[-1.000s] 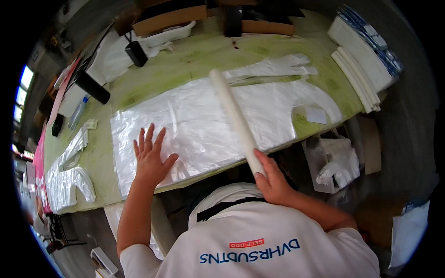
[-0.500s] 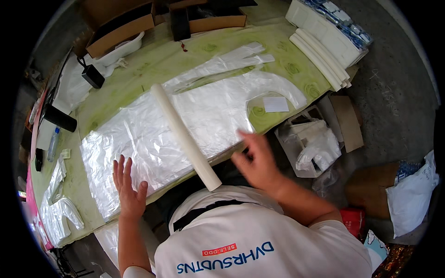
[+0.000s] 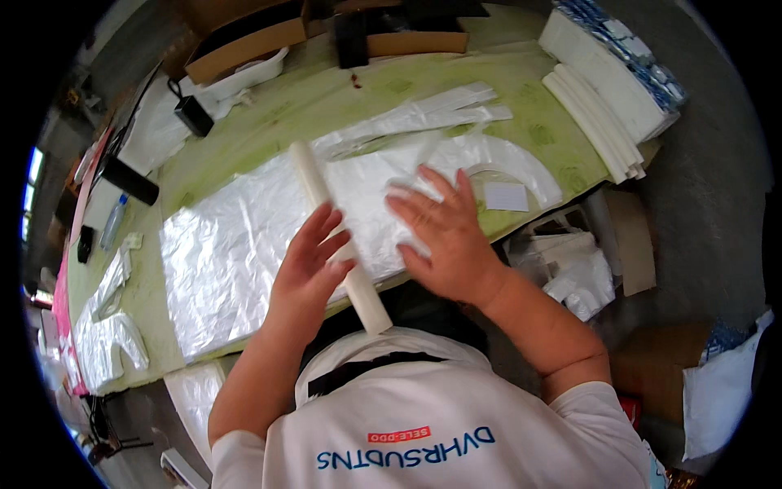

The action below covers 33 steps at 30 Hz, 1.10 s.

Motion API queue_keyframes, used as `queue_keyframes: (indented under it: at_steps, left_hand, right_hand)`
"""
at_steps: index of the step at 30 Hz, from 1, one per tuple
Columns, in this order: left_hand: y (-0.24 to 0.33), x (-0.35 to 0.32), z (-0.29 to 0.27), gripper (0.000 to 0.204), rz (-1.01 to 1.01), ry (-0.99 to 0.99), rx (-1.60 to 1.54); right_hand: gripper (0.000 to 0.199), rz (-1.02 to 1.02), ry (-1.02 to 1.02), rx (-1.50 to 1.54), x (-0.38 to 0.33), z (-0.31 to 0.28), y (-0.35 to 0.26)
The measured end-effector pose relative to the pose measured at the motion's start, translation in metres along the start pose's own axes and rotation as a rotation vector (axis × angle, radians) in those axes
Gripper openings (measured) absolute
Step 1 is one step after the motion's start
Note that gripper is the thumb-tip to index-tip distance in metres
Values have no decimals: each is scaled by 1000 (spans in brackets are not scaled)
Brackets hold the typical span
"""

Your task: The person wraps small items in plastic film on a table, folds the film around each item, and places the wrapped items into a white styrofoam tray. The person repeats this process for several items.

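Note:
A shiny, wrinkled clear plastic sheet (image 3: 224,269) is spread over the table, its right end cut in a curved arm. Across it lies a long cream-coloured roll (image 3: 366,301), slanting from the sheet's far side to past the table's near edge. My left hand (image 3: 305,269) is at the roll, fingers apart, its fingertips in front of the roll's middle. Whether they touch it I cannot tell. To the right of the roll, my right hand (image 3: 448,236) spreads its fingers over the sheet, slightly blurred. Beyond its fingers a small white card (image 3: 506,196) sits inside the curved cut-out.
Several cream rolls (image 3: 595,122) lie at the far right beside a white foam box (image 3: 607,77). Cardboard boxes (image 3: 244,41) stand along the back. At the left are a black cylinder (image 3: 129,179), a bottle (image 3: 114,222) and folded plastic (image 3: 110,346). A bin of plastic (image 3: 582,277) stands below the right edge.
My left hand has moved right, from over the sheet to the roll. My right hand has reached forward over the sheet, its fingers opening out. The whole view has shifted a little.

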State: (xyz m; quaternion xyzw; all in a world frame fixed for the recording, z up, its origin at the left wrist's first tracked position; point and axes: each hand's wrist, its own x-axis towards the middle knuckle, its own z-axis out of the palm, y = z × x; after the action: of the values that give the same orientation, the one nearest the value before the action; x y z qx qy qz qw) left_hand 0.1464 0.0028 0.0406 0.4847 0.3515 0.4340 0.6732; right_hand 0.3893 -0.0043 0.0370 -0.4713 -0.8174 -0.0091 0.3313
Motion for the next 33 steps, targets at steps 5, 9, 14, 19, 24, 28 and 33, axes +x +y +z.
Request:
queue_keyframes:
  at_steps: [5,9,14,19,24,28,33]
  left_hand:
    - [7,47,-8,47,-179,134,-126]
    - [18,33,-76,34,15,309,-400]
    - [15,-3,-164,54,68,611,-442]
    - [-4,1,-98,80,42,450,607]
    - [-3,23,-139,43,-128,416,613]
    - [34,-2,-172,36,-101,681,315]
    - [30,-28,-230,32,-144,745,287]
  right_hand:
    - [39,-152,-53,257,-5,15,-34]
    - [40,11,101,373,-34,12,-28]
    - [34,111,50,482,-61,33,-21]
    - [33,56,36,506,-53,44,-31]
    - [30,45,94,467,-52,40,-33]
    - [29,198,135,420,-75,33,-24]
    - [28,190,92,441,-81,38,-24]
